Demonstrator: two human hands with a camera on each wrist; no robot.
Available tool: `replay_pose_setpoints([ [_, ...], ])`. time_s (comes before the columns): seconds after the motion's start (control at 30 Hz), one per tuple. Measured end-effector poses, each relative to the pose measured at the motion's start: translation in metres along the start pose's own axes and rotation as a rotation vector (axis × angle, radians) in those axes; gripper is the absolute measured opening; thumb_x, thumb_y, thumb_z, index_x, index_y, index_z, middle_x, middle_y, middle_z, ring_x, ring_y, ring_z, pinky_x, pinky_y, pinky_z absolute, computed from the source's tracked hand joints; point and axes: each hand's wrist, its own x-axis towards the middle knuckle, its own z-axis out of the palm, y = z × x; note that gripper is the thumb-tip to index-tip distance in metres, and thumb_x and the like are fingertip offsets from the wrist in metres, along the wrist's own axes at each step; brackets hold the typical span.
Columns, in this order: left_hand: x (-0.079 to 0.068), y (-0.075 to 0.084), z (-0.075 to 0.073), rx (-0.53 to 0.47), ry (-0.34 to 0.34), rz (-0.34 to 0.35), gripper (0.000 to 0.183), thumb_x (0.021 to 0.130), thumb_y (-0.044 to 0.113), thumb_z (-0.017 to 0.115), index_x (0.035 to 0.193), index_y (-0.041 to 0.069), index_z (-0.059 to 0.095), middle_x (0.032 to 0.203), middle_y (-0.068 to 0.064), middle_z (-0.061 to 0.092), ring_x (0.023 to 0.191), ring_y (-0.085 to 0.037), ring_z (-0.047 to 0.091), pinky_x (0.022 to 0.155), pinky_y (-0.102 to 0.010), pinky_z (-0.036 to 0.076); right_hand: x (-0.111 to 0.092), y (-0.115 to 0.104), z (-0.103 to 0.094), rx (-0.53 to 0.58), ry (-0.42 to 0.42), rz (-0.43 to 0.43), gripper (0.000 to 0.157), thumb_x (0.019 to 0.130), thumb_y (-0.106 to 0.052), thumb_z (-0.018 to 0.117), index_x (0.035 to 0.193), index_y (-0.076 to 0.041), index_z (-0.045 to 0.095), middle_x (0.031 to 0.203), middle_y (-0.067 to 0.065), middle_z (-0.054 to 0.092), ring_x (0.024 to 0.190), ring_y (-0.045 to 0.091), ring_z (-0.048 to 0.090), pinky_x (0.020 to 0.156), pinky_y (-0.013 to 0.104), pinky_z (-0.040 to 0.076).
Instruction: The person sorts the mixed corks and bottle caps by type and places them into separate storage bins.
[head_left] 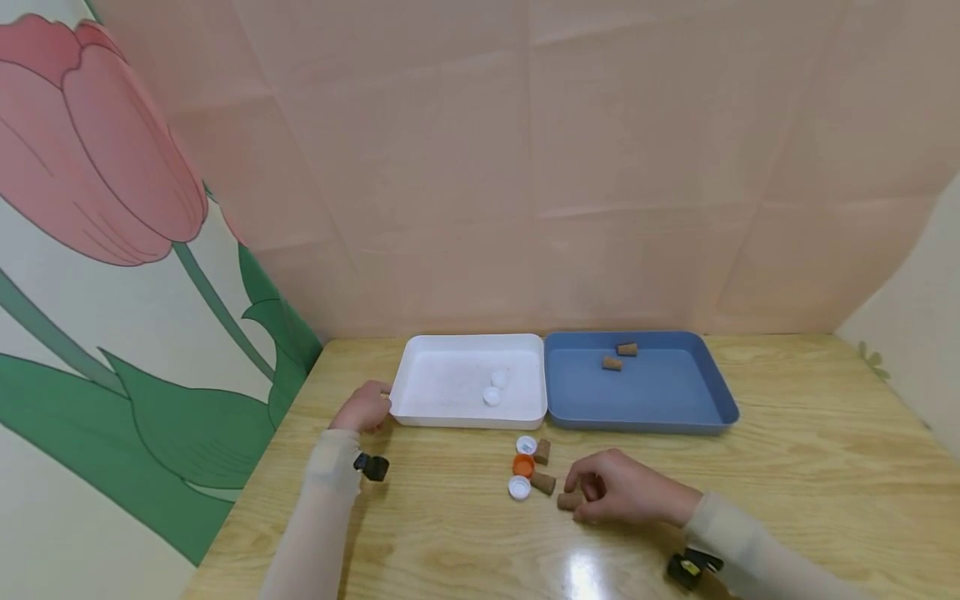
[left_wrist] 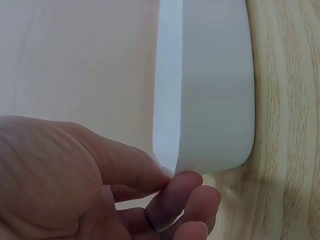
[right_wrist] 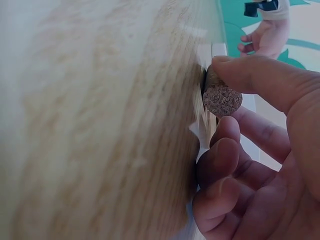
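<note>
At the left front of the white tray (head_left: pixel 450 421), my left hand (head_left: pixel 365 407) pinches the tray's corner; the left wrist view has thumb and forefinger meeting at its rim (left_wrist: pixel 167 100). My right hand (head_left: pixel 626 492) holds a brown cork (head_left: pixel 567 502) low at the table between thumb and fingers. In the right wrist view the round end of this cork (right_wrist: pixel 223 100) faces the camera. Left of it, two more corks (head_left: pixel 543 482) lie beside a short column of caps: a white cap (head_left: pixel 527 446), an orange cap (head_left: pixel 523 466) and another white cap (head_left: pixel 519 487).
Two white caps (head_left: pixel 491 397) lie inside the white tray. Against its right side stands a blue tray (head_left: pixel 645 408) with two corks (head_left: pixel 612 363) in it. Behind both trays rises a pinkish cloth (head_left: pixel 480 275); a tulip-painted wall (head_left: pixel 225 400) borders the wooden table's left side.
</note>
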Motion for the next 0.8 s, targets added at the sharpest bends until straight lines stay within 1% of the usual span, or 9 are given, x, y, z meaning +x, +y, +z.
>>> replay_pose_setpoints([
  [0.07, 0.000, 0.000, 0.001, 0.002, 0.003, 0.001, 0.046, 0.093, 0.000, 0.042, 0.137, -0.006, 0.054, 0.088, -0.020, 0.060, 0.060, -0.022, 0.053, 0.056, -0.030, 0.047, -0.001, 0.001, 0.000, -0.002, 0.002, -0.005, 0.019, 0.086, -0.025, 0.078, 0.102, -0.018, 0.072, 0.069, -0.008, 0.059, 0.061, 0.001, 0.051, 0.061, 0.024, 0.048],
  [0.13, -0.001, -0.001, 0.001, 0.004, 0.008, 0.007, 0.042, 0.093, -0.001, 0.041, 0.131, -0.006, 0.059, 0.082, -0.018, 0.058, 0.059, -0.022, 0.052, 0.055, -0.030, 0.048, -0.001, 0.002, 0.000, -0.003, 0.003, -0.012, 0.018, 0.087, -0.025, 0.077, 0.103, -0.018, 0.073, 0.069, -0.008, 0.059, 0.061, 0.001, 0.051, 0.061, 0.024, 0.048],
  [0.23, -0.002, -0.001, 0.002, 0.007, 0.016, 0.010, 0.034, 0.092, -0.001, 0.040, 0.117, -0.007, 0.064, 0.074, -0.012, 0.054, 0.058, -0.020, 0.051, 0.055, -0.030, 0.047, -0.002, 0.003, -0.001, -0.002, 0.006, -0.027, 0.016, 0.088, -0.024, 0.076, 0.103, -0.017, 0.075, 0.070, -0.009, 0.059, 0.062, 0.001, 0.051, 0.060, 0.024, 0.048],
  [0.3, -0.003, -0.001, 0.002, 0.007, 0.017, 0.011, 0.029, 0.093, -0.001, 0.040, 0.108, -0.007, 0.064, 0.070, -0.009, 0.051, 0.058, -0.020, 0.050, 0.054, -0.030, 0.046, -0.003, 0.004, -0.001, -0.003, 0.011, -0.042, 0.016, 0.089, -0.023, 0.076, 0.103, -0.017, 0.075, 0.070, -0.010, 0.059, 0.062, 0.001, 0.051, 0.060, 0.024, 0.048],
  [0.43, -0.005, -0.001, 0.003, 0.009, 0.017, 0.014, 0.023, 0.094, 0.000, 0.040, 0.097, -0.007, 0.062, 0.066, -0.007, 0.049, 0.058, -0.020, 0.050, 0.054, -0.029, 0.044, -0.005, 0.006, -0.001, -0.014, 0.021, -0.053, 0.015, 0.089, -0.023, 0.076, 0.102, -0.017, 0.076, 0.070, -0.011, 0.059, 0.063, 0.000, 0.051, 0.059, 0.024, 0.048],
  [0.6, -0.005, -0.002, 0.003, 0.017, 0.033, 0.023, 0.022, 0.095, 0.000, 0.041, 0.079, -0.001, 0.056, 0.061, -0.005, 0.047, 0.056, -0.018, 0.048, 0.052, -0.027, 0.042, -0.007, 0.006, -0.004, -0.036, 0.041, -0.056, 0.013, 0.088, -0.022, 0.076, 0.101, -0.018, 0.076, 0.070, -0.011, 0.059, 0.063, 0.000, 0.051, 0.058, 0.023, 0.047],
  [0.7, -0.006, -0.003, 0.002, 0.014, 0.042, 0.031, 0.023, 0.096, 0.002, 0.042, 0.076, 0.000, 0.054, 0.060, -0.005, 0.046, 0.055, -0.018, 0.048, 0.052, -0.027, 0.042, -0.009, 0.004, -0.007, -0.064, 0.064, -0.062, 0.014, 0.088, -0.023, 0.076, 0.101, -0.018, 0.076, 0.071, -0.012, 0.059, 0.064, 0.000, 0.051, 0.059, 0.023, 0.047],
  [0.8, -0.007, -0.003, 0.001, 0.006, 0.049, 0.033, 0.023, 0.097, 0.004, 0.044, 0.082, -0.003, 0.059, 0.064, -0.006, 0.049, 0.057, -0.018, 0.049, 0.054, -0.027, 0.043, -0.010, 0.003, -0.013, -0.089, 0.090, -0.058, 0.013, 0.088, -0.023, 0.076, 0.101, -0.018, 0.076, 0.072, -0.012, 0.060, 0.064, 0.000, 0.052, 0.058, 0.023, 0.047],
])
